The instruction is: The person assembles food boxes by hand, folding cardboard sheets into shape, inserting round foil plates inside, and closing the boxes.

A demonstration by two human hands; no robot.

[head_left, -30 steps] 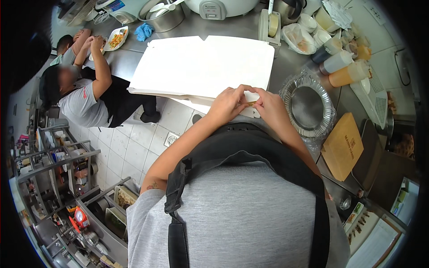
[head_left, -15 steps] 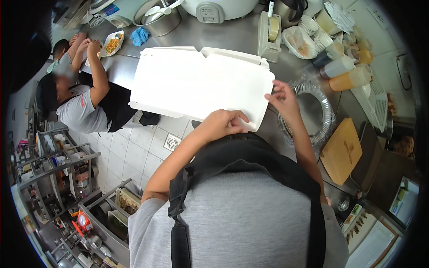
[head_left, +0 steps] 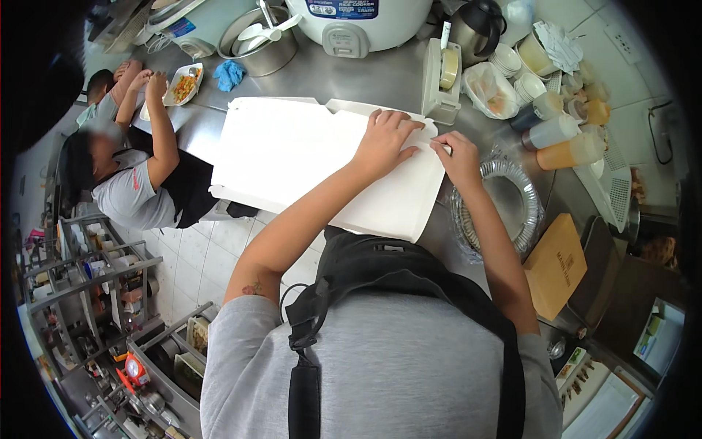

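The large, rectangular white cardboard piece [head_left: 289,157] with folded edge flaps lies, plain white face up, on the brushed stainless-steel counter [head_left: 351,82] directly before the person; pale square floor tiles [head_left: 191,256] show beyond its near long edge.

Half a second ago the bare left hand [head_left: 384,146] was at the near edge, close to the right-hand corner; now it is across at the far right part, palm down, fingers spread over the far edge and thumb apart, resting open on the card. The bare right hand [head_left: 458,157] was loose just off the right short edge with its fingers parted; now its thumb and index finger are closed together at the far right corner, pinching the card's edge. The card keeps its place on the counter, although the whole view has tipped a little.

Its long axis runs left to right, slanting slightly so that the right end sits nearer the person. A notch breaks the far long edge, which faces the white, rounded rice cooker [head_left: 347,40]. The right short end points toward a silver foil ring wrapped in clear plastic [head_left: 531,201]; a cream plastic tape dispenser [head_left: 441,106] stands just beyond the far right corner.
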